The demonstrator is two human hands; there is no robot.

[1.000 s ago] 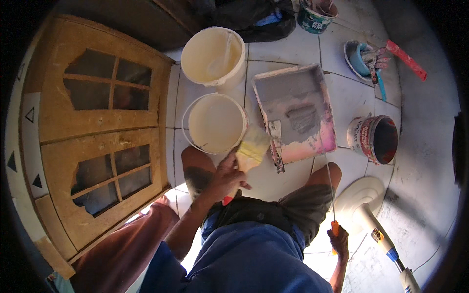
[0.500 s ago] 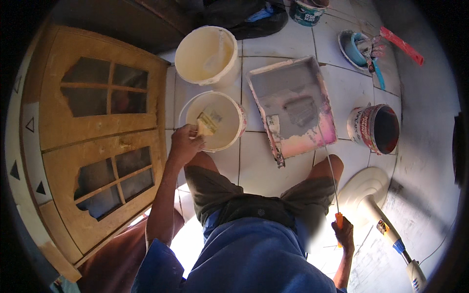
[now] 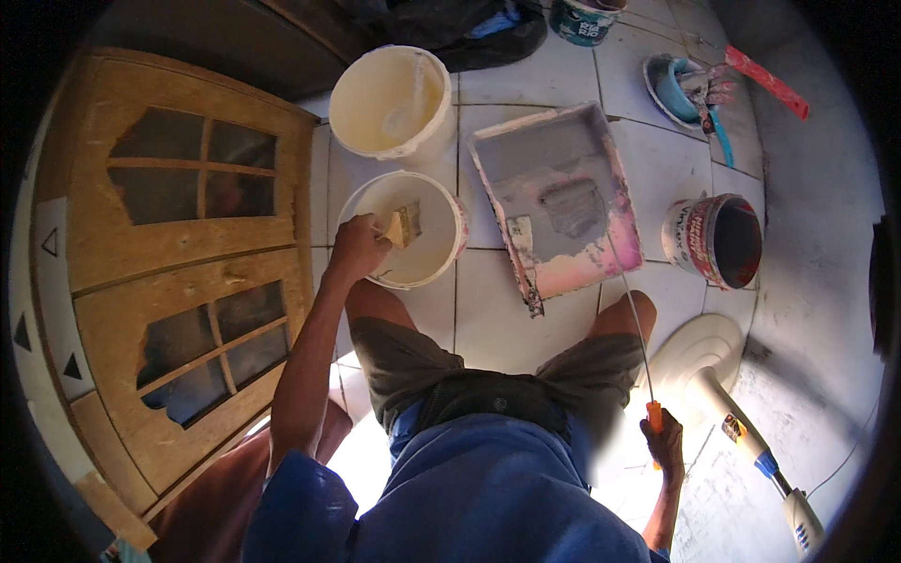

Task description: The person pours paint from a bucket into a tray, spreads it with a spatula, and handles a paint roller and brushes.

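Note:
My left hand [image 3: 359, 249] is closed around the handle of a paintbrush [image 3: 405, 225] with yellowish bristles. It holds the brush over the nearer white bucket [image 3: 436, 258], at the rim on the bucket's left side. Down at the right, my right hand [image 3: 664, 443] grips the orange handle of a paint roller [image 3: 654, 413]. The roller's thin metal rod runs forward to the paint tray [image 3: 569, 272], which is smeared with grey and pink. A grey paint-covered shape [image 3: 572, 208], apparently the roller head, lies in the tray.
A second white bucket [image 3: 387, 103] stands behind the nearer one. To the right are an open paint can [image 3: 732, 242], a blue bowl [image 3: 674, 92] with tools and a red-handled tool [image 3: 765, 80]. A stand fan's base [image 3: 699, 347] is by my right knee. Wooden panelled doors [image 3: 192, 249] flank the left.
My left hand has turned the brush, so its bristles now point further right and up over the bucket. My right hand keeps its grip on the roller handle. The whole view has shifted slightly.

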